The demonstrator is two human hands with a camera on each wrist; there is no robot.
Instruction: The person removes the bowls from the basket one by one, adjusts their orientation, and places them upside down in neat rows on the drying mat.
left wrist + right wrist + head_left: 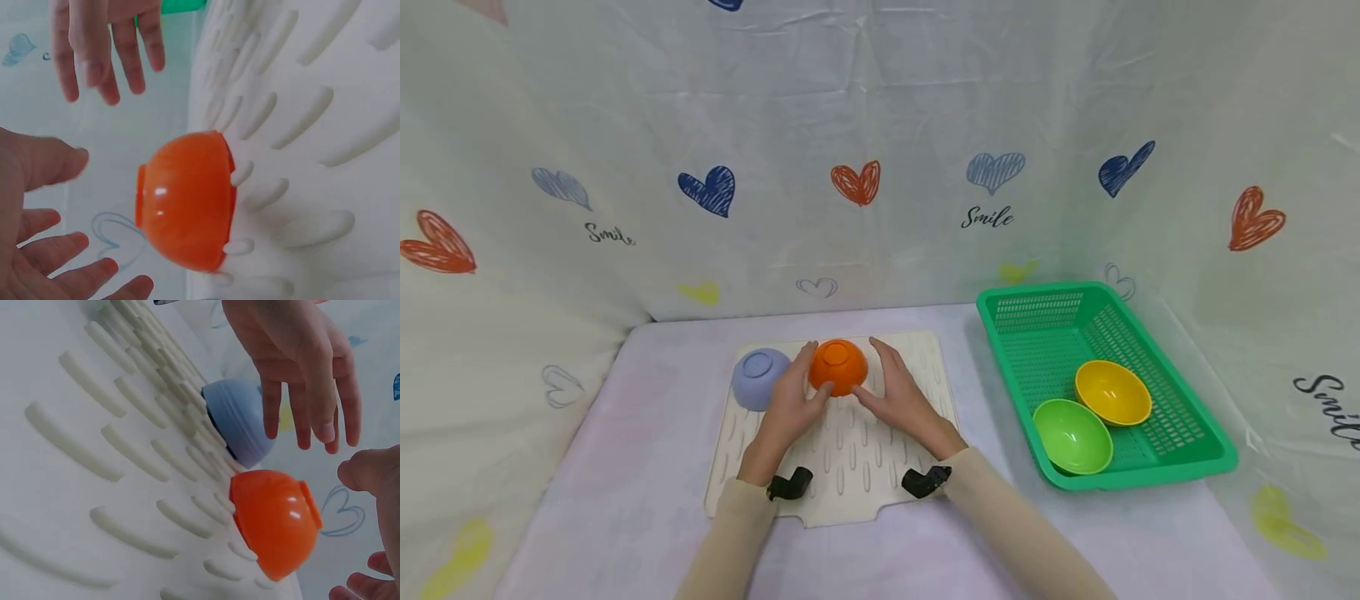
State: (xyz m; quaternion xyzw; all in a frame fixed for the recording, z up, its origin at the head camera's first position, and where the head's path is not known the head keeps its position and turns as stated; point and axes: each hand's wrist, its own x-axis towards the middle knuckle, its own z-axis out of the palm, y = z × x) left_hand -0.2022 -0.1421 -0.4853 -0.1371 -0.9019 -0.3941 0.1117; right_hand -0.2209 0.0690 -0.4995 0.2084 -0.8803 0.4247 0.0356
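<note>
An orange bowl (842, 375) lies upside down on a cream ridged drying mat (850, 450), its foot ring facing up. My left hand (795, 398) is at the bowl's left side, fingers spread and apart from it in the left wrist view. On the other side, my right hand (901, 393) has its fingers extended, with a gap between it and the orange bowl (275, 519). A blue bowl (758, 379), also upside down on the mat, sits just left of my left hand. Neither hand grips anything.
To the right stands a green slotted basket (1026, 421). Inside it are a yellow bowl (1116, 392) and a light green bowl (1072, 437), both open side up. A white curtain (910, 100) with printed hearts hangs behind the table (647, 433).
</note>
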